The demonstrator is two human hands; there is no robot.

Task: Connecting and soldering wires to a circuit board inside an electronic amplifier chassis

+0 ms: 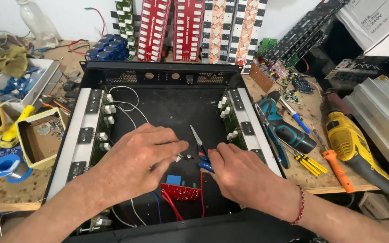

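An open black metal chassis [167, 72] lies on the workbench, with green circuit boards and white heatsink rails [78, 130] along both inner sides. My right hand [244, 173] grips the blue handles of thin-nosed pliers [197, 139], whose tip points up over the black chassis floor. My left hand [136, 164] hovers palm down beside them, fingertips pinching something small near the pliers' joint; I cannot make out what it is. A small red circuit board [181, 192] with a blue part and red, blue and white wires lies just below both hands.
Right of the chassis lie a teal cordless screwdriver [284, 130], yellow and orange screwdrivers [334, 164] and a yellow power drill [361, 150]. A yellow-rimmed box [34, 139] of small parts and a solder spool [7, 165] sit left. Red and white boards [187, 29] lean behind.
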